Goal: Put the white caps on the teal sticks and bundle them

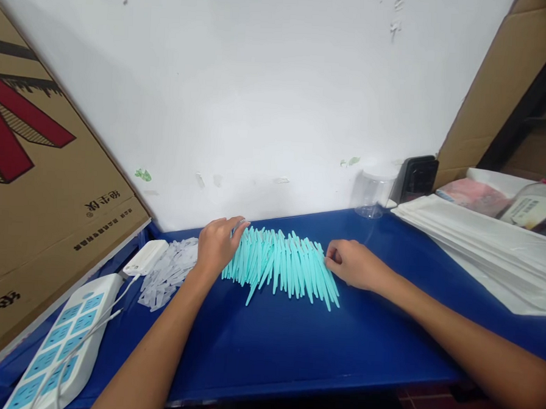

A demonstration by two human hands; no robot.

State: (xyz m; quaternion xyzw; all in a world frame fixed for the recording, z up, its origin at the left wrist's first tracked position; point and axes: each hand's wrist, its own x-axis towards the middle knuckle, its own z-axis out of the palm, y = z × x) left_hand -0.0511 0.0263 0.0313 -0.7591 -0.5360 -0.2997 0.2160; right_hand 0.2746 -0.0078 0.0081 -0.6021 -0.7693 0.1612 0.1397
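A row of slim turquoise plastic sticks with tapered ends lies side by side on the blue table. At the row's left end, my left hand is closed, with a small clear plastic piece between thumb and fingers. My right hand is at the right end, its thumb and forefinger curled together on the upper end of the outermost stick. Left of my left hand lies a heap of flat translucent plastic pieces, partly hidden by that hand and forearm.
A white power strip with cables and a small white box lie left, beside a large cardboard box. A clear jar stands by the wall. White sheets or bags and a bottle are at right.
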